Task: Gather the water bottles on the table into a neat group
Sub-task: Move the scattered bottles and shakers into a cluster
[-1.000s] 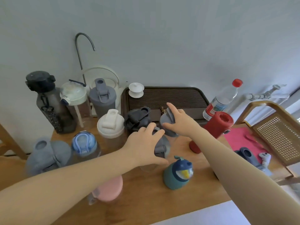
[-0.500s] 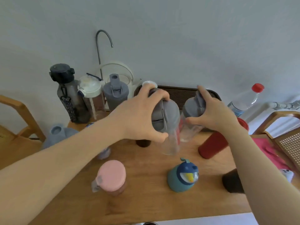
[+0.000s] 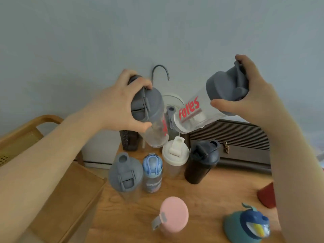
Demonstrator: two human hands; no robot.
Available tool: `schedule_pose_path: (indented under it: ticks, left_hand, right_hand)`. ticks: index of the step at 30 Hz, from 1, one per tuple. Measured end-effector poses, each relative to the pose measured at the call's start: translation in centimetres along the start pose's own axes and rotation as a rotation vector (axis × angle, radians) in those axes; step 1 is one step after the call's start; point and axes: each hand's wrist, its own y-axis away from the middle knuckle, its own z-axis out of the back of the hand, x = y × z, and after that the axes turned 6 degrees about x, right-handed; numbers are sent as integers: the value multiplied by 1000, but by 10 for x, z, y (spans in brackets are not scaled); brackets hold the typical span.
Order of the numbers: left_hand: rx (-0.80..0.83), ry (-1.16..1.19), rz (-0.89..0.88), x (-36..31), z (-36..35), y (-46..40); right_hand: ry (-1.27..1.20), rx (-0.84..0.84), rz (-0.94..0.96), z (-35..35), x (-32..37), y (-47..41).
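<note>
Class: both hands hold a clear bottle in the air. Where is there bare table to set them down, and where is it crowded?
Bare wood lies between the black bottle, the pink bottle and the red cup, in front of the slatted box. It is crowded at the back left, around the white-lidded bottle, blue bottle and grey-lidded bottle.

We see a dark ribbed tray [image 3: 228, 137] on the wooden table [image 3: 219, 195] at about 3 o'clock, set against the pale wall [image 3: 157, 32]. At 12 o'clock a curved grey spout [image 3: 160, 71] rises over a white kettle [image 3: 172, 100]. At 9 o'clock stands 1 wooden chair [image 3: 26, 130] with a cane back, and below it a wooden seat [image 3: 70, 199].
</note>
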Motion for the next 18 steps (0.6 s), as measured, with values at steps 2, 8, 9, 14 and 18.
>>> schedule_pose_path:
  ticks: [2,8,9,14,18]
  left_hand:
    - [49,-57,-8,20,4,3]
    - [310,-268,-39,78,-17,2]
    - [340,-280,-40,87,-23,1]
    - [489,-344,-131,118,-54,-2]
    - [537,-335,-210,138,-76,-7]
  right_hand:
    - [-40,19,-4,-19,13,-9]
    - [81,168,-34,-101,38,-27]
    - [120,190,-46,-116,38,-28]
    - [293,300,-144,-181,31,-33]
    - [417,342,-216,-224,23,-29]
